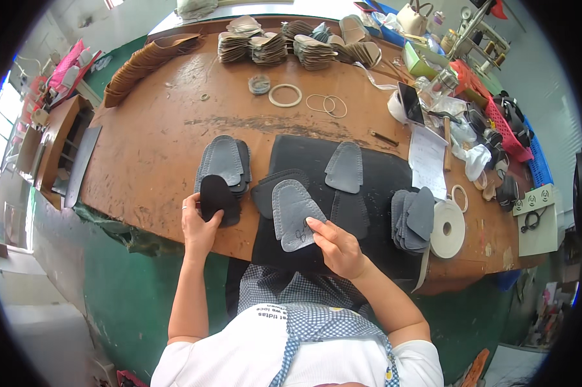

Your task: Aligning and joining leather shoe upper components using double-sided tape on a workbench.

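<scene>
My left hand [198, 232] grips a black rounded shoe piece [217, 195] by its near edge, at the near end of a pile of grey stitched pieces [222, 157]. Between the thumb and fingers of my right hand [340, 251] is a grey shoe upper piece [293, 209] with stitched edges and a dark handwritten mark. It is held over a black mat [297, 149]. On that mat lie a dark piece [268, 188], partly covered by the held one, another grey stitched piece [344, 166] and a second dark piece [352, 216].
A stack of grey pieces [412, 219] sits right of the mat, beside a white tape roll [447, 228]. Piles of cut pieces [268, 48] and overlapping brown sheets [142, 68] line the table's far side. Paper [428, 158], a phone [410, 103] and a pink basket [511, 129] crowd the right.
</scene>
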`<control>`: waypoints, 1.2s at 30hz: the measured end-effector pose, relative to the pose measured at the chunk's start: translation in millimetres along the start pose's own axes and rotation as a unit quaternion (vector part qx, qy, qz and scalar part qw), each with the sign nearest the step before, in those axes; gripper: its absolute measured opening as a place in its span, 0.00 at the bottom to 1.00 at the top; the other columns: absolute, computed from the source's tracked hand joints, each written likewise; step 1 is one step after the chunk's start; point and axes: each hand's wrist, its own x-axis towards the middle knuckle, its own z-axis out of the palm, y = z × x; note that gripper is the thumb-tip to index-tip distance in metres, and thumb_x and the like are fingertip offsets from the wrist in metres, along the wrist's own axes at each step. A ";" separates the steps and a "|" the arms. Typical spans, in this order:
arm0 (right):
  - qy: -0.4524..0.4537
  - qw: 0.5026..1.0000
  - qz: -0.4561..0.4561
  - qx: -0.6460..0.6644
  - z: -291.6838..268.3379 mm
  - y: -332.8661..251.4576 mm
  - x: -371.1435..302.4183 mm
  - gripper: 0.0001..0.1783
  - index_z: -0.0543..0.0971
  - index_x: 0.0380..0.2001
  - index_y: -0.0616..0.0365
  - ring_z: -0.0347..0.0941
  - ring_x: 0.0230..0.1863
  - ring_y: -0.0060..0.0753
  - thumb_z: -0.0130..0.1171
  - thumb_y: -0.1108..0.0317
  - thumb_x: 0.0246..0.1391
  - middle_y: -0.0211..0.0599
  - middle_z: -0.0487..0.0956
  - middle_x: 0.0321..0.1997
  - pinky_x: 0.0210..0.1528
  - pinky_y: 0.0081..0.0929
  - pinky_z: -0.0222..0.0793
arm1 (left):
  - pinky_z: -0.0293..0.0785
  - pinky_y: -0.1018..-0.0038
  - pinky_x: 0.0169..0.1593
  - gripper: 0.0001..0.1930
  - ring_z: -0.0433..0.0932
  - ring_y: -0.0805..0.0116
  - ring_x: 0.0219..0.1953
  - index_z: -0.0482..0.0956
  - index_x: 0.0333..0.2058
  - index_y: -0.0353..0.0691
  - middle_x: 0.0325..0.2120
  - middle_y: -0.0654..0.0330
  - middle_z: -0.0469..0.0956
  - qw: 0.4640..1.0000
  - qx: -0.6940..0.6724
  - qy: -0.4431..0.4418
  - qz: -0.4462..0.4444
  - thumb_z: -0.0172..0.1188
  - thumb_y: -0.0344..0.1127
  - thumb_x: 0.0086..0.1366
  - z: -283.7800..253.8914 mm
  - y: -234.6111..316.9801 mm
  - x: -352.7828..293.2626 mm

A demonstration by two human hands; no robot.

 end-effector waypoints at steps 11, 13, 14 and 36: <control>0.030 0.998 0.040 -0.040 -3.1 -3.1 3.2 0.10 0.75 0.40 0.67 0.83 0.47 0.53 0.62 0.81 0.55 0.57 0.79 0.58 0.50 0.38 0.83 | 0.76 0.71 0.50 0.22 0.79 0.65 0.41 0.72 0.56 0.34 0.40 0.57 0.80 0.996 -0.069 -0.014 0.062 0.66 0.28 0.65 1.2 72.5 -28.9; 0.035 0.998 0.031 -0.032 2.6 -8.7 12.9 0.13 0.73 0.42 0.66 0.83 0.47 0.53 0.63 0.83 0.54 0.57 0.79 0.57 0.48 0.37 0.84 | 0.75 0.75 0.48 0.17 0.79 0.73 0.39 0.73 0.56 0.33 0.38 0.61 0.82 0.925 -0.333 -0.181 -0.029 0.61 0.29 0.71 18.3 101.0 -40.9; 0.022 0.999 0.029 -0.010 6.4 -11.5 16.9 0.14 0.74 0.43 0.66 0.83 0.47 0.53 0.63 0.83 0.54 0.57 0.79 0.57 0.49 0.38 0.83 | 0.75 0.77 0.48 0.16 0.79 0.76 0.40 0.73 0.55 0.32 0.40 0.61 0.82 0.889 -0.388 -0.231 -0.077 0.60 0.28 0.72 26.7 102.9 -43.3; 0.013 0.940 0.274 -0.205 -32.5 78.1 24.0 0.12 0.77 0.49 0.64 0.82 0.42 0.56 0.53 0.79 0.63 0.55 0.82 0.44 0.43 0.43 0.79 | 0.79 0.74 0.38 0.24 0.81 0.72 0.33 0.68 0.62 0.31 0.32 0.56 0.81 0.931 -0.144 -0.335 0.026 0.62 0.27 0.69 35.7 105.8 -70.9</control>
